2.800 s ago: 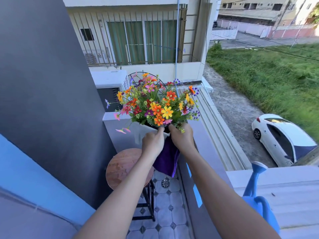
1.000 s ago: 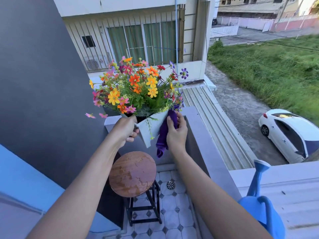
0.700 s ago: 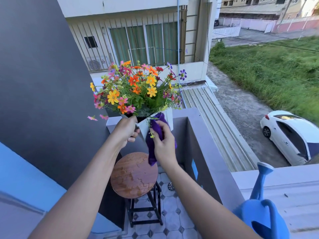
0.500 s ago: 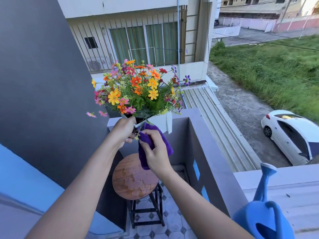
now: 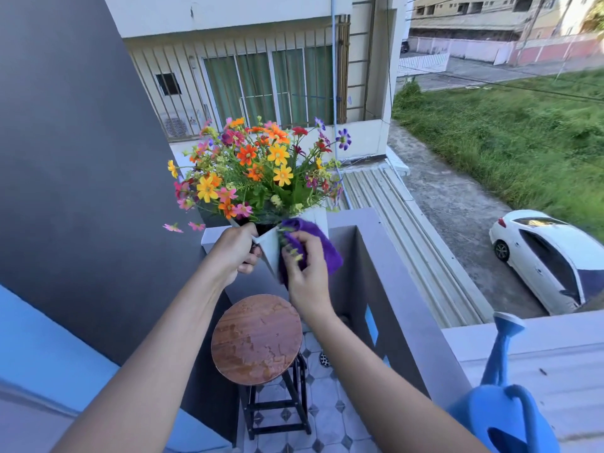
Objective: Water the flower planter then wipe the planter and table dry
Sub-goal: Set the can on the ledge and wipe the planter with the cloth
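Head view: you hold the white flower planter (image 5: 273,248) aloft, tilted, above the round wooden table (image 5: 256,335), whose top shows wet patches. Your left hand (image 5: 233,253) is closed on the planter's near rim; your right hand (image 5: 305,273) is closed around a purple cloth (image 5: 313,240), pressing it to the planter's side. The planter looks stiff and probably slick when wet, so the rim seems the safest hold. A blue watering can (image 5: 505,416) stands on the ledge at lower right.
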The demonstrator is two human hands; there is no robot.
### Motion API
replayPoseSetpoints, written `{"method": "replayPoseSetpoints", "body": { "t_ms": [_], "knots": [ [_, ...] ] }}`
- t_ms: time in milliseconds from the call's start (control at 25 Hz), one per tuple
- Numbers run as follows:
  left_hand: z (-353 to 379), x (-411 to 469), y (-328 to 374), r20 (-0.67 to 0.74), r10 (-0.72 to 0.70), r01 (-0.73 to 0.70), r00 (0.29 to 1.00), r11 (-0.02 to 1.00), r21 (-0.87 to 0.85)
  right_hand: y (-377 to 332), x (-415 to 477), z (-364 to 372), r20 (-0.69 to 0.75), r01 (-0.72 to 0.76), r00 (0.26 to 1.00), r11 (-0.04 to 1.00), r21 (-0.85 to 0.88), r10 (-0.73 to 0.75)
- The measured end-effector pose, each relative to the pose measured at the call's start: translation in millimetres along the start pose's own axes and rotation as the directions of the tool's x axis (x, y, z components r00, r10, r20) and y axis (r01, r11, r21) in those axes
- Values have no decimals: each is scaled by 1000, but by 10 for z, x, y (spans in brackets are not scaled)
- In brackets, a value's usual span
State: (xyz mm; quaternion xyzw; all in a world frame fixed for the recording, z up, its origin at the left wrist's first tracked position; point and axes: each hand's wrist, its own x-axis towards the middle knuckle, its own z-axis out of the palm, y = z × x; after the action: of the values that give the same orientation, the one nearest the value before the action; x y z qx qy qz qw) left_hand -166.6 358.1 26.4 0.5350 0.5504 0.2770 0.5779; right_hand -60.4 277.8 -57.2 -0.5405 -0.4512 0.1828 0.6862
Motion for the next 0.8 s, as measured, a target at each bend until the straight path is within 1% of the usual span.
{"method": "replayPoseSetpoints", "body": {
  "t_ms": [80,160,240,320,360,440,520,640,720,800],
  "knots": [
    [22,20,-8,-8,-3,3,1000,1000,8,27,-149,47,77,59,995,998,-33,-57],
    [18,13,-27,-6,-4,5,1000,1000,20,74,-128,17,67,28,997,999,-36,-26],
    [0,-10,-51,6,-9,9,1000,1000,26,146,3,-76,-53,-111,992,994,-1,111],
    [-17,-36,-70,16,-16,16,1000,1000,23,222,206,-235,-183,-237,952,969,70,246],
    [-28,-49,-71,17,-16,16,1000,1000,19,242,292,-310,-214,-263,937,961,84,275],
    [-30,-63,-61,11,-9,9,1000,1000,13,233,373,-385,-221,-271,933,959,83,283],
    [-6,-63,-36,1,-1,1,1000,1000,7,164,332,-338,-184,-240,951,969,60,247],
    [61,-50,-5,-8,3,-3,1000,1000,-2,96,90,-149,-51,-99,994,995,-17,98],
    [88,-32,7,-11,5,-5,1000,1000,19,74,-72,-43,41,-7,999,998,-55,9],
    [80,-30,20,-8,2,-1,1000,999,41,53,-105,-50,78,7,997,999,-54,-2]
  ]
}}
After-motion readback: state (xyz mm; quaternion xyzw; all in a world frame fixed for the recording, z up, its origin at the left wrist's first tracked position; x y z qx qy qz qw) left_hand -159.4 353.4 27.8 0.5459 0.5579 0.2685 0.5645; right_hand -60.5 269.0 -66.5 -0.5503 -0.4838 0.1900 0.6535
